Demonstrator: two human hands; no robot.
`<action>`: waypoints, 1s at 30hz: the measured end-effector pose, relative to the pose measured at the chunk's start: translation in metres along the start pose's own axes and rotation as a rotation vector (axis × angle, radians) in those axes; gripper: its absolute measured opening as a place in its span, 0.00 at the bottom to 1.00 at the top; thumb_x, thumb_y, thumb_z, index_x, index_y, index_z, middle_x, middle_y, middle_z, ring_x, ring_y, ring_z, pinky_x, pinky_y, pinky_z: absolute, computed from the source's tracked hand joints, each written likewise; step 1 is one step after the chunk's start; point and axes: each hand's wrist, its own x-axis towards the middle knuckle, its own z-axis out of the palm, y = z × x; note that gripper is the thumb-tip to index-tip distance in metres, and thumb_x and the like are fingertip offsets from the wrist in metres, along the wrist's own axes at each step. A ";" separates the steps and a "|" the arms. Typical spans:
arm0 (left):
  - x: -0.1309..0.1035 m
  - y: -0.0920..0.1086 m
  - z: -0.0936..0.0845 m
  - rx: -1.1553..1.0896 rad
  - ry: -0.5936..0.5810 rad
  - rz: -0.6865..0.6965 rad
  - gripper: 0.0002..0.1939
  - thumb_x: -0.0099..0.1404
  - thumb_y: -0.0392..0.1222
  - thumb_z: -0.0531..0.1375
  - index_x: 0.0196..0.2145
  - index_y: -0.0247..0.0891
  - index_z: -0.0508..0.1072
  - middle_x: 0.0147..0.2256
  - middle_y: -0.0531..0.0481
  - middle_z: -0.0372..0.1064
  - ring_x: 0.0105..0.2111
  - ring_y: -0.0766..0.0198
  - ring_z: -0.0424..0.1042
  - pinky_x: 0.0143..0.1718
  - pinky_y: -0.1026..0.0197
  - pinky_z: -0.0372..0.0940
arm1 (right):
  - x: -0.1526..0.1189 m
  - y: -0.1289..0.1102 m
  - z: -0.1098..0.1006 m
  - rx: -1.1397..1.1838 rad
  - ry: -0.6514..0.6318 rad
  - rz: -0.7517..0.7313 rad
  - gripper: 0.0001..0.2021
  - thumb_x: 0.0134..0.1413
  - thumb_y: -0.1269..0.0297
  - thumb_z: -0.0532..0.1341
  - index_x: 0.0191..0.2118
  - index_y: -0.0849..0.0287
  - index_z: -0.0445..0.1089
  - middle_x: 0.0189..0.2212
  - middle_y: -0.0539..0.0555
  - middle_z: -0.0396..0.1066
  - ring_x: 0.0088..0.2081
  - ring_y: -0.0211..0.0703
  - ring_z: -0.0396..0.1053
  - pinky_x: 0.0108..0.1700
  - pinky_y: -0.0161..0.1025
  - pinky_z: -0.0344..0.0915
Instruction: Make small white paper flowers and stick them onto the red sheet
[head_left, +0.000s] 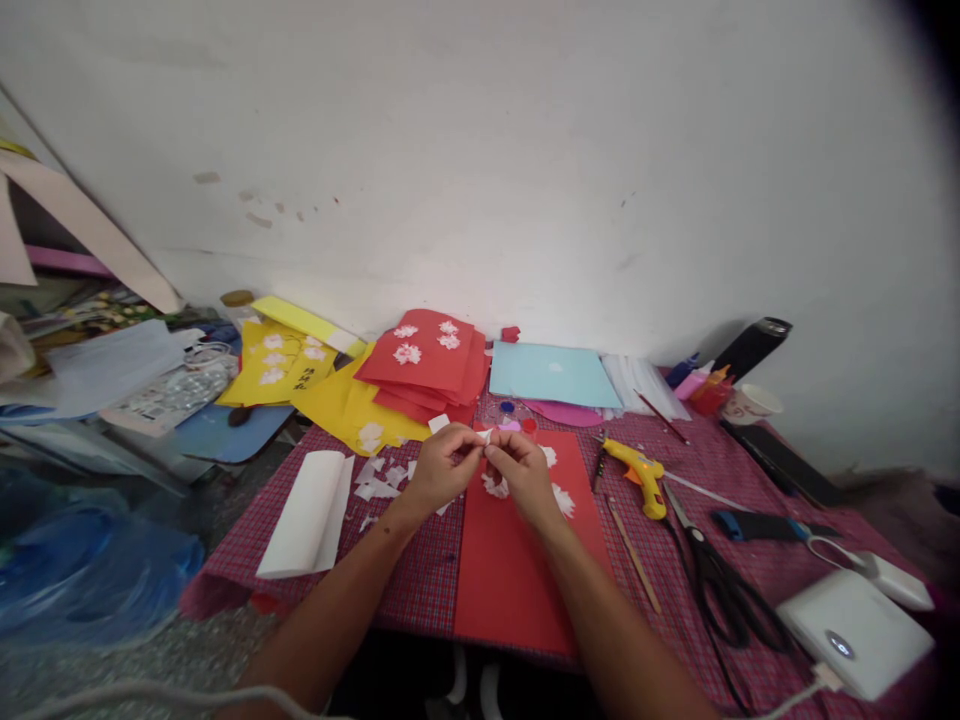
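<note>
Both hands meet over the upper part of a red paper sheet (517, 590). My left hand (444, 468) and my right hand (523, 472) pinch a small piece of white paper (486, 436) between their fingertips. White crumpled-paper flowers lie on the red sheet: one (562, 500) beside my right hand, another (495, 486) partly hidden below the fingers. Left of my left hand, scraps of white paper (377, 484) are scattered on the checked cloth. A folded white paper (306, 515) lies farther left.
A yellow glue gun (637, 472), black-handled scissors (716, 590) and a wooden stick (634, 556) lie on the right. Red sheets with white flowers (424, 350) are stacked at the back, beside a light blue sheet (553, 376). A white power bank (855, 630) sits near the right edge.
</note>
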 end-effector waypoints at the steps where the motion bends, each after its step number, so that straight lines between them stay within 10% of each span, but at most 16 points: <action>1: 0.000 0.000 0.000 0.001 0.000 0.001 0.05 0.62 0.31 0.59 0.32 0.38 0.74 0.30 0.50 0.70 0.32 0.65 0.69 0.36 0.62 0.63 | 0.000 0.000 0.000 -0.001 0.000 -0.003 0.09 0.53 0.61 0.63 0.28 0.58 0.65 0.17 0.45 0.63 0.18 0.34 0.59 0.21 0.32 0.55; 30: -0.001 0.002 -0.001 0.047 0.002 0.034 0.06 0.62 0.32 0.58 0.33 0.39 0.74 0.31 0.49 0.72 0.33 0.64 0.70 0.38 0.61 0.65 | 0.000 0.000 0.000 -0.099 0.032 -0.069 0.08 0.54 0.63 0.62 0.27 0.59 0.66 0.18 0.44 0.61 0.20 0.33 0.58 0.22 0.32 0.54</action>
